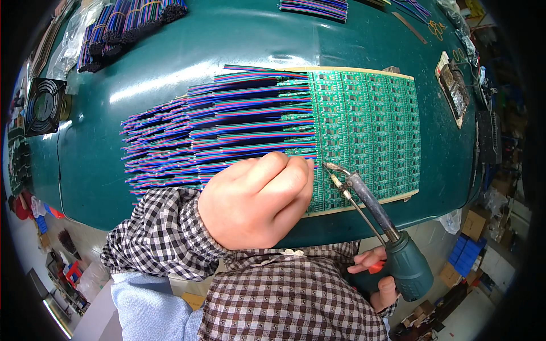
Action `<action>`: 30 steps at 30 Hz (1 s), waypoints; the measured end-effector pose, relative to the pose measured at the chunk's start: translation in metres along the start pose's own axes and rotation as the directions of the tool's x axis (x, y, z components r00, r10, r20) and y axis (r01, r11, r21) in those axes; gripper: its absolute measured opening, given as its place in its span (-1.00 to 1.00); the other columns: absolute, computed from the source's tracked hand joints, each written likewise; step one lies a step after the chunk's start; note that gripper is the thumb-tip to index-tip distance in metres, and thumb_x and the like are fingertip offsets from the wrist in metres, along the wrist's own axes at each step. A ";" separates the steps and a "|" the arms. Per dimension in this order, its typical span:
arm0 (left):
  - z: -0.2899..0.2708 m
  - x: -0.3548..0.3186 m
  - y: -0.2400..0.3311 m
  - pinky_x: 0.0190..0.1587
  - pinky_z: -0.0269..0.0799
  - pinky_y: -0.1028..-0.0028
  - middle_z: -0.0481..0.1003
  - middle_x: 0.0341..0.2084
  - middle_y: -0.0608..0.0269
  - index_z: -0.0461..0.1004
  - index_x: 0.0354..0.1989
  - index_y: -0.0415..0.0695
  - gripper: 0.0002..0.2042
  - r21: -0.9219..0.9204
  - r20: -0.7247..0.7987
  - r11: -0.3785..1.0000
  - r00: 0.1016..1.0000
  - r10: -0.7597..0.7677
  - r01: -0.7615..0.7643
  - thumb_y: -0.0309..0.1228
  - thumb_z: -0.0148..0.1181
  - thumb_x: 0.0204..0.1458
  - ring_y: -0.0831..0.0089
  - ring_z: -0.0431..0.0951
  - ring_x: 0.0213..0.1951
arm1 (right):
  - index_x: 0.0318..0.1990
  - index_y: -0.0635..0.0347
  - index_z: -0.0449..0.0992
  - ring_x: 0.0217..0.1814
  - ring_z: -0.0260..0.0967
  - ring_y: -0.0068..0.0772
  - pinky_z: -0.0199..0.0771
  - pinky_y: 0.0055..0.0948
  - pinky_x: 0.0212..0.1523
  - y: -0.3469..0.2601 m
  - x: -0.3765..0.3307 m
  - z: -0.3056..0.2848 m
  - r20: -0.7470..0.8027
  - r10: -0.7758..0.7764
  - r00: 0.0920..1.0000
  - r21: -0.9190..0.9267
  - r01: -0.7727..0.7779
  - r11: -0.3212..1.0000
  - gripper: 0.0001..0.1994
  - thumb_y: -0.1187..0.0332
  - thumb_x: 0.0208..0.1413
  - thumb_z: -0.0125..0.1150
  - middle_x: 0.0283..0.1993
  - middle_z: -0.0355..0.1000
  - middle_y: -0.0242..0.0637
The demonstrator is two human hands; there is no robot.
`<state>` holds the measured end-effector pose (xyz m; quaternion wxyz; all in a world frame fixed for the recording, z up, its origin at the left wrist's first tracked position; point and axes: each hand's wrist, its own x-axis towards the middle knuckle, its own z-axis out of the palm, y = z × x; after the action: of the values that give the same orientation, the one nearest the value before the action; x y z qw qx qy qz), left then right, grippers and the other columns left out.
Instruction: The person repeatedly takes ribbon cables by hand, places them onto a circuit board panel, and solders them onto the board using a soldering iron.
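Note:
A panel of green circuit boards [369,131] lies on the table, with rows of small dark parts. Ribbons of red, blue, green and black wire [250,116] run leftward from its left part in several rows. My left hand [256,199] is closed in a pinch at the wire ends, near the middle of the panel; its fingertips are mostly hidden. From the lower right, my right hand [384,278] grips a green-handled soldering gun [410,267], partly hidden behind the handle. The gun's tip and its thin solder-feed tube point at the panel, just right of my left fingers.
Bundles of coloured wire [122,28] lie at the back left, more wires [314,8] at the back. A black fan [44,106] stands at the left edge. At the right are a dark, stained pad [453,88], a flat strip [409,28] and yellow rubber bands [437,29].

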<state>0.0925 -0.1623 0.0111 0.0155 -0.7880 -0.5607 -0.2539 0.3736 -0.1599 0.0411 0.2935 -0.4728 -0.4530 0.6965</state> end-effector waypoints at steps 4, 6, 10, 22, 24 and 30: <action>0.001 0.004 -0.002 -0.43 0.43 0.52 0.42 -0.35 0.17 0.54 -0.25 -0.34 -0.63 -0.037 -0.004 0.999 1.000 0.005 -0.005 -0.52 0.19 -0.36 0.41 0.47 -0.42 | 0.06 0.44 0.21 -0.11 0.38 -0.18 0.57 -0.15 -0.15 -0.008 -0.002 0.001 0.001 0.059 0.998 0.019 -0.059 0.998 -0.33 0.05 0.00 0.29 -0.25 0.34 -0.13; 0.000 0.002 -0.003 -0.44 0.44 0.51 0.42 -0.35 0.16 0.53 -0.25 -0.35 -0.62 -0.032 0.004 0.999 1.000 0.014 -0.014 -0.51 0.18 -0.38 0.39 0.46 -0.43 | 0.07 0.33 0.23 -0.10 0.36 -0.22 0.52 -0.13 -0.05 -0.008 -0.002 0.000 0.002 0.154 0.988 0.070 -0.154 0.986 -0.30 0.03 -0.09 0.38 -0.23 0.33 -0.22; -0.004 0.003 -0.006 -0.42 0.44 0.50 0.42 -0.36 0.15 0.52 -0.24 -0.35 -0.61 -0.055 0.032 0.998 0.999 0.010 -0.008 -0.49 0.16 -0.37 0.37 0.46 -0.43 | 0.08 0.41 0.20 -0.14 0.36 -0.21 0.51 -0.06 -0.05 0.001 -0.006 -0.009 0.055 0.117 0.992 0.093 -0.121 0.988 -0.33 0.06 -0.01 0.31 -0.27 0.33 -0.20; -0.005 0.003 -0.008 -0.39 0.45 0.50 0.43 -0.37 0.14 0.50 -0.23 -0.35 -0.61 -0.064 0.056 0.997 0.998 0.037 -0.033 -0.50 0.13 -0.35 0.37 0.46 -0.42 | 0.09 0.47 0.18 -0.18 0.38 -0.20 0.55 -0.04 -0.11 0.000 -0.004 -0.007 0.070 0.085 0.994 0.035 -0.088 0.996 -0.37 0.08 0.09 0.20 -0.34 0.32 -0.17; -0.002 0.003 -0.008 -0.40 0.45 0.50 0.43 -0.37 0.15 0.51 -0.24 -0.35 -0.61 -0.054 0.033 0.998 0.999 0.043 -0.041 -0.49 0.14 -0.36 0.37 0.46 -0.43 | 0.09 0.47 0.18 -0.18 0.37 -0.21 0.55 -0.04 -0.11 -0.001 -0.004 -0.008 0.073 0.094 0.993 0.027 -0.096 0.995 -0.37 0.07 0.09 0.20 -0.34 0.32 -0.17; -0.002 0.003 -0.005 -0.44 0.44 0.51 0.43 -0.38 0.15 0.52 -0.26 -0.36 -0.62 -0.054 0.024 0.998 0.999 0.028 -0.027 -0.50 0.16 -0.37 0.38 0.46 -0.44 | 0.08 0.47 0.18 -0.17 0.38 -0.22 0.55 -0.04 -0.10 0.003 -0.007 -0.010 0.070 0.086 0.994 0.034 -0.089 0.995 -0.37 0.07 0.09 0.21 -0.33 0.33 -0.17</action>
<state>0.0876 -0.1586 0.0124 -0.0091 -0.7989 -0.5429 -0.2587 0.3849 -0.1631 0.0400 0.2557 -0.4625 -0.4286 0.7328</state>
